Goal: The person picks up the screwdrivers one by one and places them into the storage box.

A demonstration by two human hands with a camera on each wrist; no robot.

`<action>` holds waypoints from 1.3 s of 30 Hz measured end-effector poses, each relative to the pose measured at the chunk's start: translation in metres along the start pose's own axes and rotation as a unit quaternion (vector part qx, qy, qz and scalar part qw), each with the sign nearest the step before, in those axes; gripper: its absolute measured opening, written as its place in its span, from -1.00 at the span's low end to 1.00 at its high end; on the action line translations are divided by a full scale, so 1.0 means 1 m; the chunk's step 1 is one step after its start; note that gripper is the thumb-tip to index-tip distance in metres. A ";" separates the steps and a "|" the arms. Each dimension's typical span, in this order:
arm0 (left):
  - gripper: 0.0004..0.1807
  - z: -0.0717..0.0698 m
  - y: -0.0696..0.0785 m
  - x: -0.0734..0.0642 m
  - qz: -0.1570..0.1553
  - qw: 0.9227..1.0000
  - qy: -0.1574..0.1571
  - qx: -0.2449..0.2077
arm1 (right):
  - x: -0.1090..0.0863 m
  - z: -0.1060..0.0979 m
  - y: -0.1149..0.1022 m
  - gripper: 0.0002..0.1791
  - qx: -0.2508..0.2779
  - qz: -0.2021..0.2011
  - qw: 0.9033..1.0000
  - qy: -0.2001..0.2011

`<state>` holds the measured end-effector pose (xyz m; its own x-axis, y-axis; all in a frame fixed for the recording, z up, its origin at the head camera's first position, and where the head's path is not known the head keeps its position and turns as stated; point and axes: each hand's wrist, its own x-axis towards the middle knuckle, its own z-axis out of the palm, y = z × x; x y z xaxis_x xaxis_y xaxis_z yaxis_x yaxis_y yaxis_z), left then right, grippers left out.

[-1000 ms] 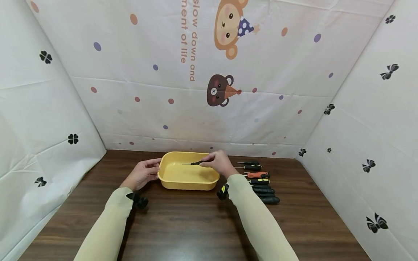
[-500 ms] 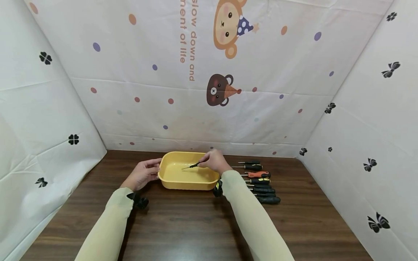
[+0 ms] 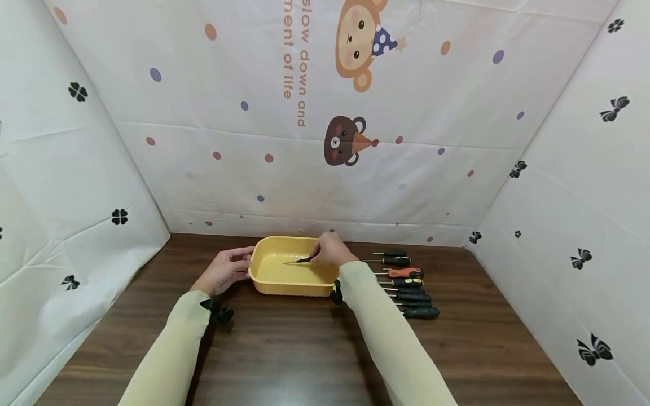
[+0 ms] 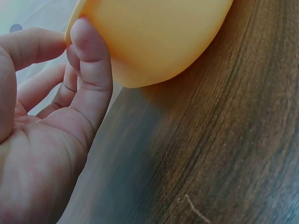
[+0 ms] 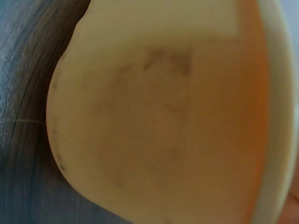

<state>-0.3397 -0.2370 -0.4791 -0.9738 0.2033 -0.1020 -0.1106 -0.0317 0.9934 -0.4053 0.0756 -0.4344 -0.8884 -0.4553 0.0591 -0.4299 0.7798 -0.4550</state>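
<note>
A yellow plastic basin stands on the wooden table near the back wall. My left hand holds it at its left end; in the left wrist view the fingertips meet at the basin's rim. Over the basin, my right hand pinches a small black-handled screwdriver, its thin shank pointing left and low toward the basin floor. From the right wrist view I see mostly the basin's outer wall, with only a sliver of hand at the lower right edge.
Right of the basin, several screwdrivers lie in a column, handles to the right: black ones, black-and-yellow ones and an orange one. White printed cloth walls off the back and both sides of the table.
My right hand has moved slightly left and down into the basin, lowering the screwdriver toward its floor. My left hand has stayed at the basin's left end.
</note>
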 end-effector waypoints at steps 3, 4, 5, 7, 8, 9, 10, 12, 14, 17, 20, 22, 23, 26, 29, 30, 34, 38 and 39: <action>-0.36 0.000 -0.001 0.000 -0.003 1.000 0.001 0.005 | 0.002 0.002 -0.001 -0.93 -0.022 -0.004 1.000 -0.015; -0.36 0.000 -0.001 0.000 -0.003 1.000 0.002 0.007 | 0.003 0.002 -0.002 -0.93 -0.033 -0.009 0.999 -0.020; -0.37 0.000 -0.001 0.000 -0.004 1.000 0.003 0.009 | 0.003 0.003 -0.002 -0.91 -0.038 -0.010 0.999 -0.025; -0.37 0.000 -0.002 0.001 -0.002 1.000 0.003 0.011 | 0.004 0.003 -0.004 -0.89 -0.045 -0.011 0.998 -0.033; -0.37 0.000 -0.001 0.001 -0.002 1.000 0.003 0.010 | 0.005 0.003 -0.005 -0.88 -0.044 -0.009 0.998 -0.037; -0.37 0.000 -0.001 0.001 -0.001 1.000 0.002 0.011 | 0.005 0.004 -0.005 -0.87 -0.044 -0.008 0.998 -0.041; -0.37 0.000 -0.001 0.002 -0.001 1.000 0.002 0.010 | 0.006 0.004 -0.005 -0.86 -0.044 -0.006 0.998 -0.044; -0.37 -0.001 0.000 0.002 -0.002 1.000 0.003 0.011 | 0.006 0.004 -0.006 -0.86 -0.040 0.004 0.998 -0.051; -0.36 -0.001 0.000 0.002 -0.004 1.000 0.003 0.012 | 0.006 0.004 -0.006 -0.86 -0.042 0.011 0.997 -0.058; -0.37 -0.001 0.001 0.002 -0.006 1.000 0.005 0.011 | 0.006 0.005 -0.006 -0.85 -0.058 0.014 0.996 -0.062; -0.37 0.000 0.002 0.003 -0.004 1.000 0.003 0.008 | 0.007 0.006 -0.006 -0.83 -0.067 0.012 0.996 -0.059; -0.37 0.000 0.002 0.003 -0.002 1.000 0.001 0.006 | 0.007 0.006 -0.007 -0.82 -0.071 0.009 0.996 -0.055; -0.38 0.000 0.002 0.003 -0.002 1.000 0.001 0.005 | 0.007 0.006 -0.007 -0.82 -0.071 0.007 0.996 -0.055; -0.38 0.001 0.000 0.003 -0.002 1.000 -0.002 0.006 | 0.006 0.008 -0.006 -0.83 -0.074 0.001 0.996 -0.058; -0.38 0.001 -0.002 0.001 -0.002 1.000 -0.001 0.007 | 0.006 0.010 -0.005 -0.82 -0.077 -0.005 0.995 -0.062; -0.38 0.000 -0.002 0.001 -0.001 1.000 -0.002 0.007 | 0.006 0.010 -0.005 -0.81 -0.079 -0.007 0.995 -0.063; -0.37 -0.001 -0.002 0.000 0.002 1.000 -0.002 0.006 | 0.008 0.011 -0.004 -0.79 -0.076 -0.012 0.995 -0.065; -0.37 -0.002 -0.003 0.001 0.006 1.000 -0.003 0.005 | 0.008 0.010 -0.003 -0.78 -0.083 -0.018 0.994 -0.064; -0.37 -0.002 -0.003 0.001 0.007 1.000 -0.004 0.005 | 0.007 0.010 -0.004 -0.77 -0.084 -0.017 0.994 -0.067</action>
<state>-0.3408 -0.2385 -0.4822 -0.9736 0.2104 -0.0885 -0.0958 -0.0249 0.9951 -0.4085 0.0653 -0.4411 -0.8483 -0.5271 -0.0511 -0.4907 0.8186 -0.2986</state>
